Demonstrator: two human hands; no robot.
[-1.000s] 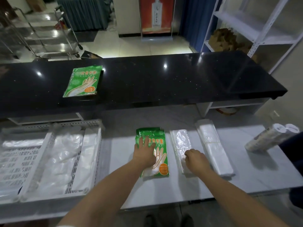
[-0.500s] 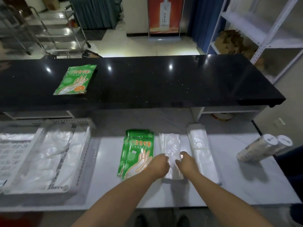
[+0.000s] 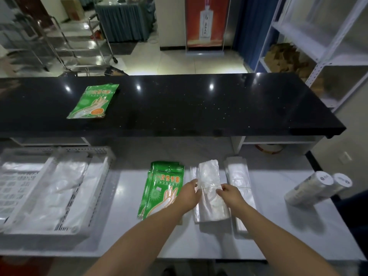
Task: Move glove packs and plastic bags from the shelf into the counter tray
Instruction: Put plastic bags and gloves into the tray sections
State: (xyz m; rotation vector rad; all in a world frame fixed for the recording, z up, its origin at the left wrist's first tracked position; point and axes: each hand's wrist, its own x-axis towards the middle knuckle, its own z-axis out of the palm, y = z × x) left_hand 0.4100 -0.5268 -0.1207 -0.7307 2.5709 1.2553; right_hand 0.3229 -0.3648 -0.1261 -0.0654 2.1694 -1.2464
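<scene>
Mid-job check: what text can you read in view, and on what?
"一次性手套": near green glove pack.
Too small to read: the smaller line beneath it.
Blurred: far glove pack on the black counter.
Unreadable: red poster, roll caps.
No print visible: plastic bag bundle, held by left hand and right hand.

Both arms in view, bare to the frame edge.

Left forearm (image 3: 143, 236): enters at 7 o'clock and runs toward 1 o'clock, wrist straight. Left hand (image 3: 188, 196): back of hand up, fingers curled inward, thumb (image 3: 194, 183) forward. It grips the 9 o'clock edge of the bags (image 3: 209, 176).

Right forearm (image 3: 278, 238): enters at 5 o'clock and runs toward 11 o'clock, wrist straight. Right hand (image 3: 232, 195): back of hand up, fingers (image 3: 222, 189) bent and pinching the 3 o'clock edge of the bags.

The hands sit level with each other, near but apart, and the forearms converge in a V toward 12 o'clock. Fingertip contact under the bags is hidden.
</scene>
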